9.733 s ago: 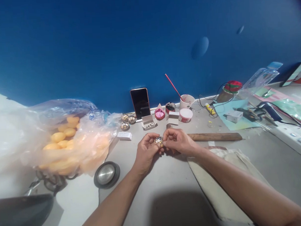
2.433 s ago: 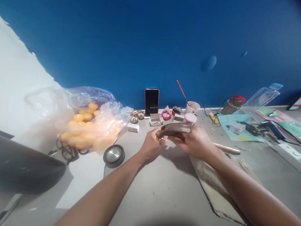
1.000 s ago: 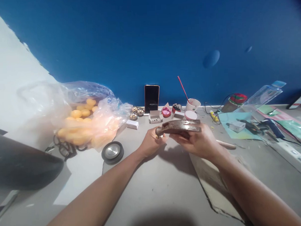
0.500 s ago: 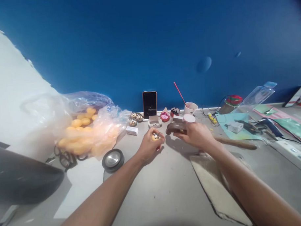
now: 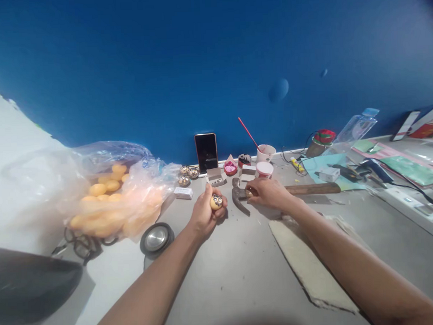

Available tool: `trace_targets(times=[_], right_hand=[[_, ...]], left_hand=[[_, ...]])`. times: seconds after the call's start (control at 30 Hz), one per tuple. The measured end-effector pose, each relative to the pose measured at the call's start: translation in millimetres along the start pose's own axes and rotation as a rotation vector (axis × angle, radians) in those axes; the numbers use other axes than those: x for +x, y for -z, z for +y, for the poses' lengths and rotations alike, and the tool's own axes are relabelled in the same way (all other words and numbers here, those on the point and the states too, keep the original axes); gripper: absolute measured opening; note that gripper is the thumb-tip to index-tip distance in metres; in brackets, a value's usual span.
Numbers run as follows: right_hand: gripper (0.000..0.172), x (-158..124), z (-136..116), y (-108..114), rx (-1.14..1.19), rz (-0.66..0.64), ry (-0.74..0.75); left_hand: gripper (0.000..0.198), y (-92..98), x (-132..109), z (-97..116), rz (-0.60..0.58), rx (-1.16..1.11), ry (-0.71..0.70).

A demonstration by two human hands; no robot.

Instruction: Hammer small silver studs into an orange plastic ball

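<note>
"Which containers do we have, biggest first?"

"We see a large clear plastic bag (image 5: 43, 180) filling the left of the frame, with yellow balls (image 5: 97, 189) heaped inside. At the right, a clear plastic bottle (image 5: 359, 127) with a blue cap slants beside a can (image 5: 315, 148) topped by something red."

"And nearer the middle?"

"Right of centre we have a paper cup (image 5: 266, 157), a red stick (image 5: 249, 134) leaning in it. Just below is a round tub (image 5: 264, 170) with a pale top; we cannot tell what it holds. To its left we find two small red pots, one with something black (image 5: 244, 158) in it, the other something pink (image 5: 230, 167). Smallest is the open cardboard box (image 5: 214, 173) at the centre, with tiny metal studs (image 5: 216, 181) lying in it."

"What do we find in the hands?"

"The larger piece first: right of centre, the right hand (image 5: 269, 194) grips the claw hammer (image 5: 302, 190) by the handle, close behind its head. We see the handle run on to the right, and the claw curve toward the bottom of the frame."

"And the left hand (image 5: 204, 212)?"

"At the centre, it is wrapped around a studded yellow ball (image 5: 216, 202), which sits between raised thumb and curled fingers. We see the hammer head just to the right, apart from the ball."
</note>
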State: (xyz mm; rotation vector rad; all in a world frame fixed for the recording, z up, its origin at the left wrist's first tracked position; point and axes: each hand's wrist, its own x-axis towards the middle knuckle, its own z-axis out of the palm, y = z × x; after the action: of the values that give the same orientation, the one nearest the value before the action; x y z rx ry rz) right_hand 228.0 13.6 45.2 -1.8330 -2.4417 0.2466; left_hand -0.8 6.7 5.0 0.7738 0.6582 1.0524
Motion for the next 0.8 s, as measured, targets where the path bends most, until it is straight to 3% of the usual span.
trace_targets(times=[0.2,0.37,0.53,0.6,0.73,0.8], right_hand=[[0.009,1.0,4.7,-5.7,0.090,0.051,0.068],[0.012,1.5,4.2,-4.3,0.096,0.028,0.054],[0.014,0.8,5.3,-2.1,0.063,0.037,0.071],[0.018,-0.4,4.2,-1.6,0.112,0.109,0.121],[0.017,-5.9,-10.2,-3.5,0.302,0.457,0.324],[0.018,-9.5,-21.6,-7.1,0.364,0.562,0.411]], left_hand=[[0.048,-2.2,0.3,-2.1,0.070,-0.014,-0.052],[0.026,-4.9,-2.2,1.3,0.033,-0.086,-0.012],[0.024,-5.1,-2.6,1.4,0.019,-0.064,0.026],[0.025,-5.4,-2.3,1.1,0.030,-0.059,0.030],[0.028,-6.5,-2.4,1.7,0.025,-0.098,0.052],[0.029,-6.4,-2.4,1.6,0.004,-0.103,0.057]])
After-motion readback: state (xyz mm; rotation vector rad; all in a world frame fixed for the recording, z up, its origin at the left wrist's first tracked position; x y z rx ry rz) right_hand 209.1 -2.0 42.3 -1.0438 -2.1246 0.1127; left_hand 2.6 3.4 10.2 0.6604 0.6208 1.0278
